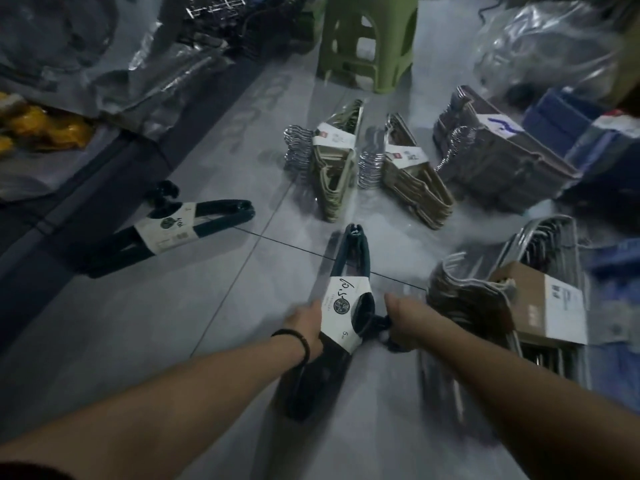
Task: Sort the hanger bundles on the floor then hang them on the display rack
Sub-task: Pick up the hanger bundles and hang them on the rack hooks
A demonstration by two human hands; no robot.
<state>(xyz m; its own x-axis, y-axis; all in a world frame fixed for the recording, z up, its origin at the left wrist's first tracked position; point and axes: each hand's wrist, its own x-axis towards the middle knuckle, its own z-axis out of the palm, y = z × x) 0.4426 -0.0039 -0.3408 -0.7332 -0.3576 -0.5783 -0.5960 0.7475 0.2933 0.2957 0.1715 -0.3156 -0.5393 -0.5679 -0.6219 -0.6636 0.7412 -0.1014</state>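
A bundle of dark teal hangers (349, 258) with a white paper band lies on the grey tiled floor in front of me. My left hand (306, 327) grips its left side at the band. My right hand (403, 318) holds the dark hooks on its right. A second teal bundle (173, 228) lies to the left. Two beige bundles with metal hooks (336, 161) (412, 174) stand further back. A grey-brown bundle (498, 154) is at the back right. Another stack of hangers with a cardboard band (519, 299) lies right beside my right hand.
A green plastic stool (369, 39) stands at the back. Clear plastic bags (540, 39) are piled at the back right and along the left. Blue boxes (568, 116) sit at the right edge. Something yellow (41, 128) lies far left. A dark mat (104, 188) runs along the left.
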